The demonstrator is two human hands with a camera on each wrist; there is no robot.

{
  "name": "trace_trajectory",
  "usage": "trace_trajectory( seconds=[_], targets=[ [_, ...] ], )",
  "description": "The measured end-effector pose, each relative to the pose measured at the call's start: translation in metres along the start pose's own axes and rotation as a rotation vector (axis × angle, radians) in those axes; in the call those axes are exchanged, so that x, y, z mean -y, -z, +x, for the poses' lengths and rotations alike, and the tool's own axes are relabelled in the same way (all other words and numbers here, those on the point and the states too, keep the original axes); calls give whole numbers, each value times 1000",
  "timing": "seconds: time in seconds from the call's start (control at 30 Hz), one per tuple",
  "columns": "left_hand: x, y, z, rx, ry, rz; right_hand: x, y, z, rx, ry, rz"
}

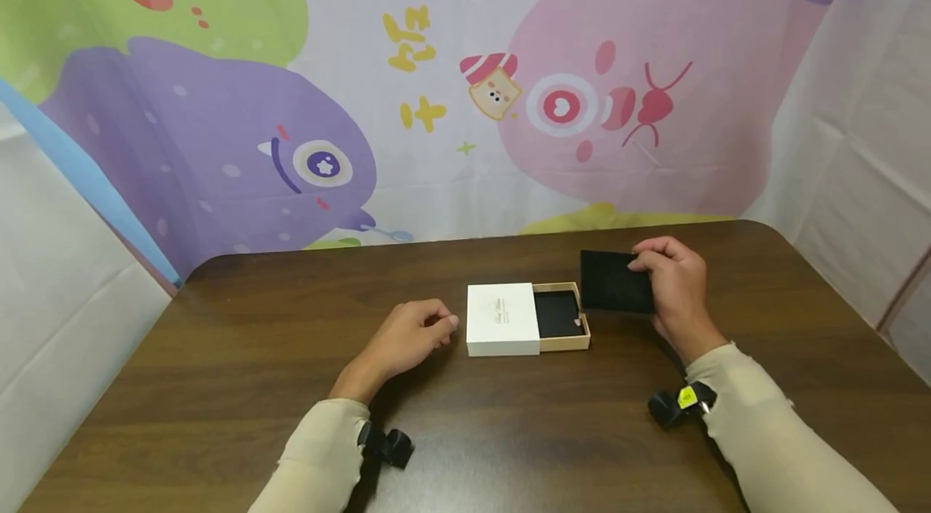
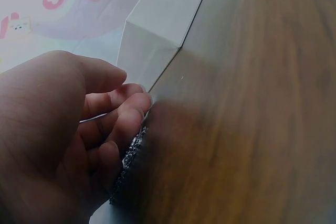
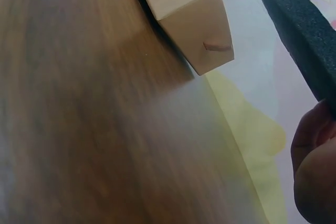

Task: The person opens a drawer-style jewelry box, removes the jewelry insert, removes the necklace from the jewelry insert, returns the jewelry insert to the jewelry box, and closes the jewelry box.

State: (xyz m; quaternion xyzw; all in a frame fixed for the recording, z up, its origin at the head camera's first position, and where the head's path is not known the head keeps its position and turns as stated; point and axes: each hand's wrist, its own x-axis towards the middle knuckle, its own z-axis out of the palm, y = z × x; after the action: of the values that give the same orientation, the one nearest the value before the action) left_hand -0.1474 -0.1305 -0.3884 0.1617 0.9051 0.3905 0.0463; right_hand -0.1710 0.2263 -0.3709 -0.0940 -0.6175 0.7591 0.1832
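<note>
A white drawer-style gift box lies on the table with its tan inner tray slid partly out to the right. Black lining shows inside the tray. My right hand pinches a flat black foam pad by its right edge, thumb on top, close to the tray's right end. In the right wrist view the foam pad looks thick and grainy, beside the tray's end. My left hand rests just left of the box, fingers loosely curled and holding nothing; its fingertips are near the box's end.
The brown wooden table has rounded far corners. A cloth backdrop with cartoon monsters hangs right behind its far edge. White cloth hangs at the sides. A black camera is strapped to each wrist.
</note>
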Motion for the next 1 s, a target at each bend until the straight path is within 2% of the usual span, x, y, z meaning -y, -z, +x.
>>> trace_trajectory(
  seconds=[0.3,0.53,0.63,0.77,1.0],
  targets=[
    [4,0,1,16,4,21,-7,-2,-2,40,27,-43],
    [1,0,0,12,-2,24,0,-5,-3,48,92,-51],
    [1,-1,-2,-3,2,24,3,-6,-5,90,110,-79],
    [0,-1,-3,-22,13,39,5,-9,-8,137,106,-98],
    [1,-3,0,-19,-9,58,2,-8,-11,106,58,-52]
  ],
)
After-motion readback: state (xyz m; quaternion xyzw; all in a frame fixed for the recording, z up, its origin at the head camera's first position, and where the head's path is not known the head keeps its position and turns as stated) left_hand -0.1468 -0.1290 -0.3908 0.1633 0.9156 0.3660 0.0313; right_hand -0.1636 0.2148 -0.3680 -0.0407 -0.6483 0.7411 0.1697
